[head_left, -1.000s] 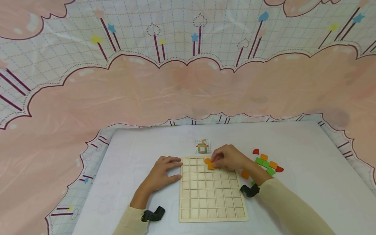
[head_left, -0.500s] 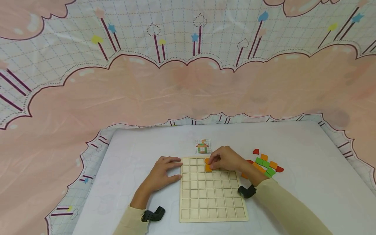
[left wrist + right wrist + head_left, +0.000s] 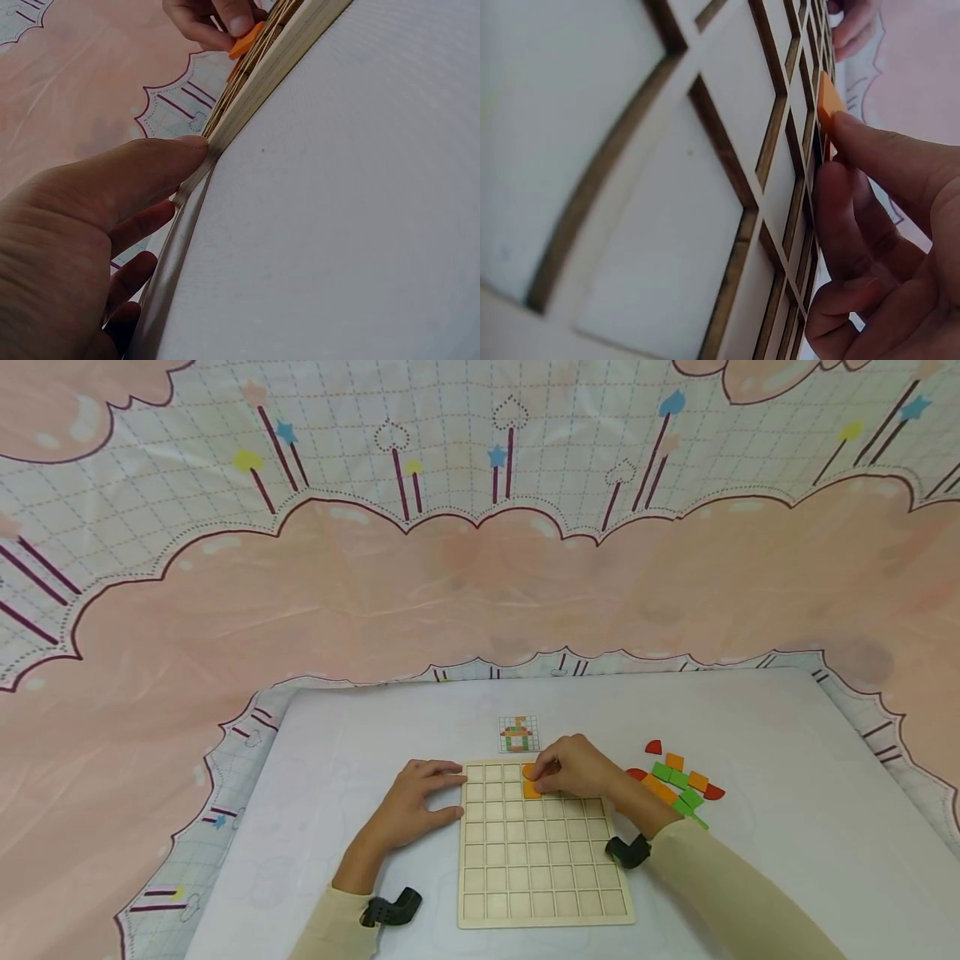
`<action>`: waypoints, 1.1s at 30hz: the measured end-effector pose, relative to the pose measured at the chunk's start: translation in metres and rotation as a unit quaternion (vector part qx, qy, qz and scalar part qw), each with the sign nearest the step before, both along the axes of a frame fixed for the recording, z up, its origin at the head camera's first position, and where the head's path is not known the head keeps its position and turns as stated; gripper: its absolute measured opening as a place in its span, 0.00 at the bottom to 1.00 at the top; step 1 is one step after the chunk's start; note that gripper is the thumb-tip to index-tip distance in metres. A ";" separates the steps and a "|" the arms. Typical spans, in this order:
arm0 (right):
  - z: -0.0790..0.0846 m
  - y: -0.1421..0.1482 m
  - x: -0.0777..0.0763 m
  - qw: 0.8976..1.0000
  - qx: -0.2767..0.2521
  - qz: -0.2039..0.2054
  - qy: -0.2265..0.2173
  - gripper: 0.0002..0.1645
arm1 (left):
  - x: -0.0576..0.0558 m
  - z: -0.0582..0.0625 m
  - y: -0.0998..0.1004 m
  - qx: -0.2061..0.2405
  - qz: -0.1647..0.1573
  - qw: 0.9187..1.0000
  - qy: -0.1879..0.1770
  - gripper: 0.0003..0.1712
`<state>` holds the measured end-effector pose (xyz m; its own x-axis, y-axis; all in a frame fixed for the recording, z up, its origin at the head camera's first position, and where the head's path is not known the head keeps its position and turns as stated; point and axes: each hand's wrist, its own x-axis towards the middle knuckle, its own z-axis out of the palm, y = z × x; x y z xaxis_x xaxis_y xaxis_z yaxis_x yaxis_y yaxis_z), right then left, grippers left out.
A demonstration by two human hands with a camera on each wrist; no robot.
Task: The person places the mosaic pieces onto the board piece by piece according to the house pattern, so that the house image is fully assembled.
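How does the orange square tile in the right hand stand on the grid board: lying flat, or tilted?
Tilted: both wrist views show the orange square tile slanting out from the wooden grid board, pinched by the right hand.

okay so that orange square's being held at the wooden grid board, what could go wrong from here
The orange square tile looks tilted to the board in the left wrist view, so it might seat crooked. Loose tiles lie beside the right forearm, so pulling back may scatter them. The left grip is only at the board's left edge, so a firm press could shift it.
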<state>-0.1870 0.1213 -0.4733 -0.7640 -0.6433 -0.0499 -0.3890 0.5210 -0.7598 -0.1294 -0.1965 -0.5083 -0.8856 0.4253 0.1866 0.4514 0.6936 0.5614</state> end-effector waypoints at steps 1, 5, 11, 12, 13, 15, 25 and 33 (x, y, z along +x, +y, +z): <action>0.000 0.000 0.000 1.000 0.001 0.001 0.002 0.02 | 0.000 0.000 0.000 0.000 0.000 1.000 0.000 0.27; -0.001 -0.001 0.001 1.000 0.004 -0.001 0.007 0.02 | 0.000 0.000 0.000 0.002 -0.001 1.000 -0.002 0.27; -0.002 -0.002 0.002 0.999 0.029 -0.019 0.017 0.03 | 0.000 0.001 -0.001 0.001 -0.007 1.000 0.005 0.26; -0.002 -0.003 0.003 0.999 0.034 -0.023 0.019 0.03 | 0.000 0.001 -0.001 0.001 -0.008 1.000 0.006 0.26; -0.003 -0.003 0.003 0.999 0.037 -0.024 0.022 0.03 | 0.000 0.001 -0.001 0.001 -0.009 1.000 0.006 0.26; -0.002 -0.003 0.003 0.998 0.043 -0.029 0.021 0.03 | 0.000 0.001 -0.001 0.001 -0.008 1.000 0.006 0.26; 0.000 -0.003 0.004 0.999 0.039 -0.029 0.014 0.03 | 0.000 0.002 -0.001 0.000 -0.007 1.000 0.003 0.27; 0.000 0.000 0.004 0.999 0.028 -0.024 0.016 0.04 | 0.000 0.002 -0.001 -0.002 -0.008 1.000 0.004 0.27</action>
<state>-0.1829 0.1213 -0.4734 -0.7954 -0.6032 -0.0586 -0.3871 0.5802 -0.7166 -0.1291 -0.1976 -0.5066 -0.8775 0.4396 0.1919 0.4665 0.6890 0.5546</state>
